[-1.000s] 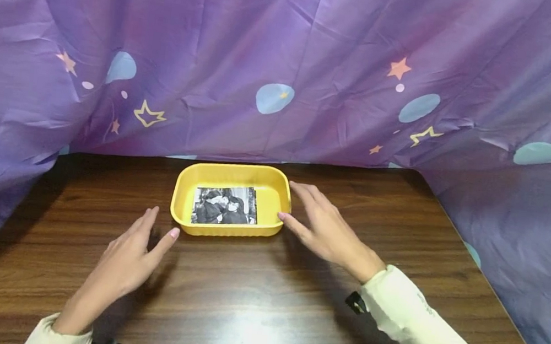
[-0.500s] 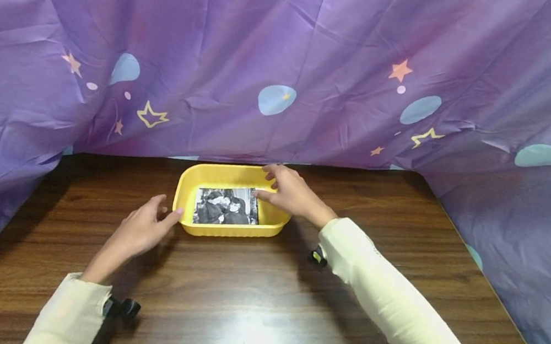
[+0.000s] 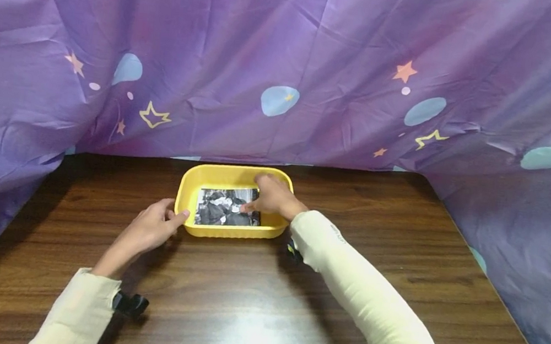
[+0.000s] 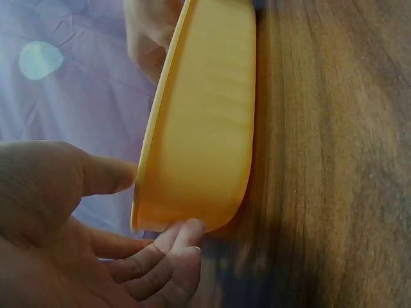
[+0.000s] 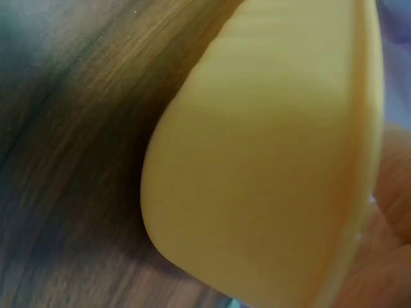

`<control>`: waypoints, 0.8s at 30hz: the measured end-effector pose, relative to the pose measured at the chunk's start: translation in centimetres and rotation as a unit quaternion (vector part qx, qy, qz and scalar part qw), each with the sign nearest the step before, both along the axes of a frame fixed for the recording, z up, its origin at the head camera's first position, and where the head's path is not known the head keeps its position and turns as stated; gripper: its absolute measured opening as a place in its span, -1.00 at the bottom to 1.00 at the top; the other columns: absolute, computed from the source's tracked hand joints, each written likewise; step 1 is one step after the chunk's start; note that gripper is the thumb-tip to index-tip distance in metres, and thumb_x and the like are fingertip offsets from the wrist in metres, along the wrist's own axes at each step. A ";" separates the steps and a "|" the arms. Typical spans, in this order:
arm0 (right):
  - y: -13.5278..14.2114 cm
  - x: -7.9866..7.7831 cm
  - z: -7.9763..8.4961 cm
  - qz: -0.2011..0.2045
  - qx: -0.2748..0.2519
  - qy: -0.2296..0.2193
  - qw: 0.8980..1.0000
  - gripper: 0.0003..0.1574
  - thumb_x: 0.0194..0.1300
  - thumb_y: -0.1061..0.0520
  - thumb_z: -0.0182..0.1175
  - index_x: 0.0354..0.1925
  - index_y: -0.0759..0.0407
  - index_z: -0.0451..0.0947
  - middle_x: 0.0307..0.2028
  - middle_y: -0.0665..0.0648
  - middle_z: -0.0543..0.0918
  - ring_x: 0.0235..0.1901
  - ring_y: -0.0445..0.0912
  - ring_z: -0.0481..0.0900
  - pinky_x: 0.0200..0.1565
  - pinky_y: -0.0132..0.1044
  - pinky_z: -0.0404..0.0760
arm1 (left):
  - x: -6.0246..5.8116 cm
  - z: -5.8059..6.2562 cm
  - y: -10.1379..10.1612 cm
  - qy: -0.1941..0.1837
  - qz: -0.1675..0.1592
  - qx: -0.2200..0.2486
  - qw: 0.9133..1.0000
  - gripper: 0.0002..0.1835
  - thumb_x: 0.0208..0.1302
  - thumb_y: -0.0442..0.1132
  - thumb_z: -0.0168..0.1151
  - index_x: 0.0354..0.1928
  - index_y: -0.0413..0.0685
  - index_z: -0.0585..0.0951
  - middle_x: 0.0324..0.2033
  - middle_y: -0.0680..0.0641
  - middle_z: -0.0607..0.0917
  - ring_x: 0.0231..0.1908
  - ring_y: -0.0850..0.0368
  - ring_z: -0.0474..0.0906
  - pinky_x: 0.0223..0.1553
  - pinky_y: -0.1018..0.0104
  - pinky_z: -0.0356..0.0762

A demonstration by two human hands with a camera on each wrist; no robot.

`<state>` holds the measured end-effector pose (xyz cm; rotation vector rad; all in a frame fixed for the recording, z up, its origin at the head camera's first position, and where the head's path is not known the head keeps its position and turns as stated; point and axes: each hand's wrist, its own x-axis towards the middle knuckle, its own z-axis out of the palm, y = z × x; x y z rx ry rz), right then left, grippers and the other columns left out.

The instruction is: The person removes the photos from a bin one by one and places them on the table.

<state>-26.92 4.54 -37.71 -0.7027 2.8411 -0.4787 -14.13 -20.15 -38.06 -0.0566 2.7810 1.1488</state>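
Observation:
A yellow plastic basket [image 3: 187, 229] with rounded corners stands upright on the table. A black-and-white photo [image 3: 217, 210] lies flat inside it; whether there is more than one cannot be told. My left hand [image 3: 153, 225] holds the basket's left end, with the thumb at the rim and the fingers against the outer wall, as the left wrist view also shows. My right hand [image 3: 273, 196] reaches over the right rim into the basket, thumb and fingers apart, the thumb over the photo's right part. In the right wrist view the basket wall [image 5: 257, 160] hides most of that hand.
The dark wood-grain table [image 3: 254, 292] extends around the basket, with a bright light reflection near its front. Right behind its back edge hangs a purple curtain [image 3: 224, 78] with stars and blue shapes, which also borders the sides.
My right hand has moved left from beside the basket's right rim, down into it over the photo. My left hand has come up to the left end and taken hold of it.

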 end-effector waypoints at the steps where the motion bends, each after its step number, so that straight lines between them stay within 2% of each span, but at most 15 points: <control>1: -0.1 0.0 -0.1 -0.007 0.004 -0.004 1.000 -0.16 -0.04 -0.21 0.60 0.02 0.29 0.58 -0.08 0.20 0.66 -0.04 0.10 0.59 0.08 -0.07 0.52 | 0.0 0.0 0.0 0.001 0.002 0.004 1.000 -0.37 0.53 -0.04 0.08 0.35 -0.45 0.33 -0.36 -0.11 0.61 -0.43 0.10 0.52 -0.36 0.22 0.43; 6: -0.4 0.2 -0.8 -0.021 0.027 -0.014 0.999 0.01 -0.16 -0.35 0.61 0.09 0.25 0.57 0.02 0.19 0.62 0.05 0.09 0.55 0.16 -0.08 0.49 | -0.2 -0.2 0.2 -0.001 0.009 0.042 0.999 -0.45 0.52 -0.13 0.09 0.30 -0.49 0.36 -0.46 -0.05 0.55 -0.49 0.13 0.44 -0.44 0.26 0.38; 14: -0.7 0.3 -1.4 -0.031 0.043 -0.004 0.999 -0.14 -0.24 -0.38 0.62 -0.23 0.19 0.55 -0.07 0.17 0.58 -0.08 0.05 0.51 0.08 -0.08 0.51 | -0.4 -0.2 0.6 0.015 0.021 0.063 0.998 -0.54 0.49 -0.20 0.12 0.22 -0.47 0.45 -0.44 -0.02 0.42 -0.45 0.13 0.31 -0.44 0.28 0.28; 19: -0.8 0.2 -1.7 -0.034 0.042 0.003 0.999 -0.15 -0.22 -0.32 0.65 -0.15 0.21 0.60 -0.09 0.18 0.58 -0.06 0.05 0.51 0.12 -0.07 0.48 | -0.4 -0.4 0.6 0.019 0.021 0.078 0.997 -0.57 0.49 -0.24 0.12 0.19 -0.50 0.46 -0.47 -0.01 0.41 -0.46 0.14 0.29 -0.45 0.30 0.27; 24: -0.7 0.1 -2.0 -0.045 0.018 0.006 0.999 0.03 -0.25 -0.25 0.68 0.07 0.29 0.55 0.00 0.25 0.58 0.01 0.09 0.52 0.17 -0.06 0.47 | -0.4 -0.4 0.6 0.021 0.019 0.082 0.996 -0.58 0.49 -0.25 0.12 0.18 -0.49 0.47 -0.49 0.01 0.39 -0.48 0.15 0.27 -0.48 0.33 0.24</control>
